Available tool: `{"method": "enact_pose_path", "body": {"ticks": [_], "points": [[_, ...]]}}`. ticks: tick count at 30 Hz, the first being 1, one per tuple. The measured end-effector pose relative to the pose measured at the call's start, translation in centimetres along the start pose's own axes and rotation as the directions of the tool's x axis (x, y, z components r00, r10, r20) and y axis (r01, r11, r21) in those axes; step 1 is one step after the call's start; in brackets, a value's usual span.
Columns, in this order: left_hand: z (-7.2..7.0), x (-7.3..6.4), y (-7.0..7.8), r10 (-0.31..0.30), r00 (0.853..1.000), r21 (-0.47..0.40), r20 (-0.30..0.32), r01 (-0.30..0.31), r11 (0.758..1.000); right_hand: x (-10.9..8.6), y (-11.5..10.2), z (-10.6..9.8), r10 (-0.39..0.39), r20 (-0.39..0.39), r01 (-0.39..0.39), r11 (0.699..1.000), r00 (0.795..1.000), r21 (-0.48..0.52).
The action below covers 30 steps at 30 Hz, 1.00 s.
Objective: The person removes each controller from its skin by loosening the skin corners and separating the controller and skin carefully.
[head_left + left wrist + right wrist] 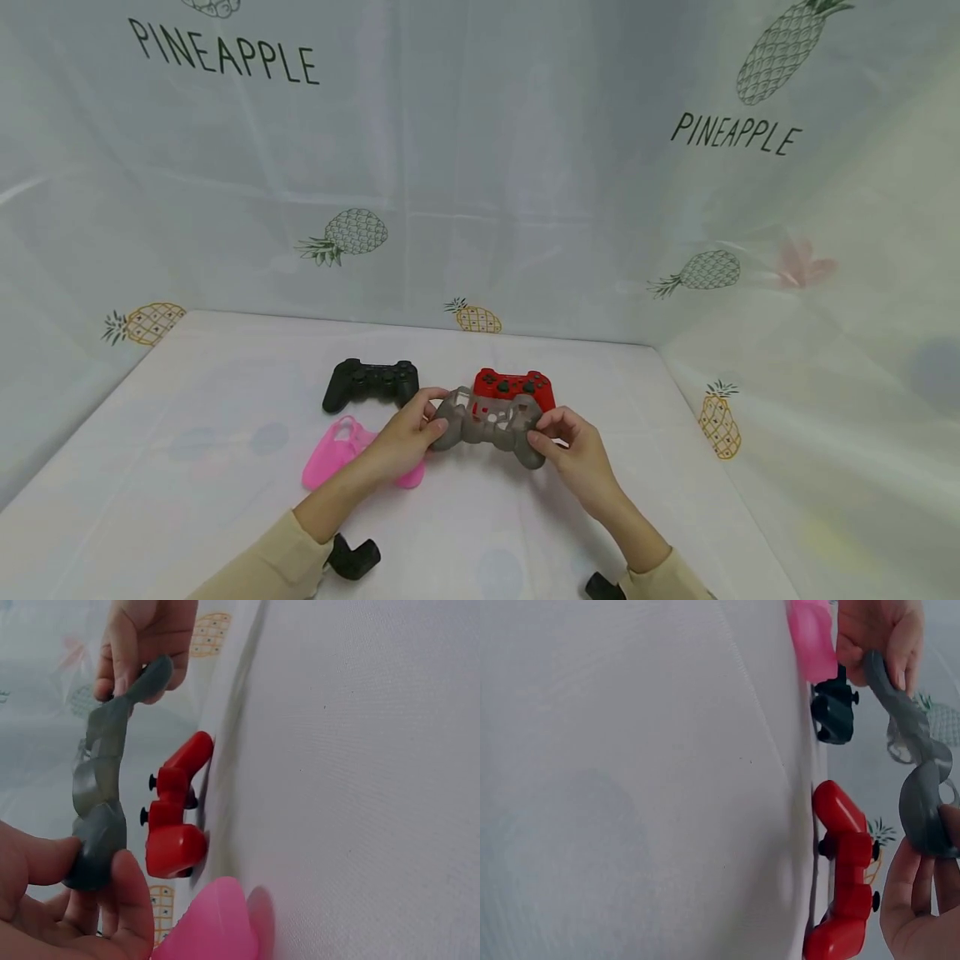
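A grey, limp controller cover (pixel 491 423) with cut-out openings is held up in the air between both hands. My left hand (pixel 408 429) pinches its left grip between thumb and fingers. The right grip is pinched by my right hand (pixel 576 454). Behind and below the cover, a red game controller (pixel 517 385) rests on the table, its lower part seen through the cover's openings in the head view. In the left wrist view the red controller (pixel 176 814) stands apart from the cover (pixel 101 780), thumbsticks facing it.
A black game controller (pixel 371 382) lies at the back left. In front of it is a pink controller cover (pixel 333 454), partly hidden by my left arm. The white-clothed table (pixel 225 467) meets a pineapple-print curtain (pixel 480 167) at its far edge.
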<state>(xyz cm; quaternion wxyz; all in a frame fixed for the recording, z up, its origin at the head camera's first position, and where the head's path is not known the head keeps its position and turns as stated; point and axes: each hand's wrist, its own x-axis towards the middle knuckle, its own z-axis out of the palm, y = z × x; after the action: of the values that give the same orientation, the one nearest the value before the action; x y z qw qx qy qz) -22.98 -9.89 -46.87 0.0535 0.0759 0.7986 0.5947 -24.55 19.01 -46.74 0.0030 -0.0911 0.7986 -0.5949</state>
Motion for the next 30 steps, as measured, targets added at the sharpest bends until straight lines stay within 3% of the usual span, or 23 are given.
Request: {"method": "enact_pose_path", "body": {"ticks": [8,13,16,21,30], "points": [[0.5,-0.1,0.2,-0.046,0.999,-0.033,-0.021,0.045,0.998,-0.2,0.1,-0.6,-0.061,0.055,0.063,0.997,0.997,-0.036],[0.9,-0.3,0.2,-0.026,0.997,-0.023,0.066,0.028,0.999,-0.3,0.3,-1.0,-0.068,0.055,0.073,0.994,0.996,-0.085],[1.4,-0.3,0.1,0.0,0.995,0.037,0.095,-0.003,0.999,-0.3,0.3,-1.3,-0.044,0.047,0.049,0.993,0.998,-0.103],[2.4,-0.1,-0.1,0.033,0.996,0.125,0.082,-0.043,0.991,-0.5,0.4,-1.8,0.032,0.07,-0.024,0.993,0.997,-0.116],[4.0,0.7,0.0,0.078,0.996,0.077,0.046,-0.082,0.994,-0.8,1.1,-3.2,0.094,0.025,-0.09,0.987,0.995,-0.135]]}}
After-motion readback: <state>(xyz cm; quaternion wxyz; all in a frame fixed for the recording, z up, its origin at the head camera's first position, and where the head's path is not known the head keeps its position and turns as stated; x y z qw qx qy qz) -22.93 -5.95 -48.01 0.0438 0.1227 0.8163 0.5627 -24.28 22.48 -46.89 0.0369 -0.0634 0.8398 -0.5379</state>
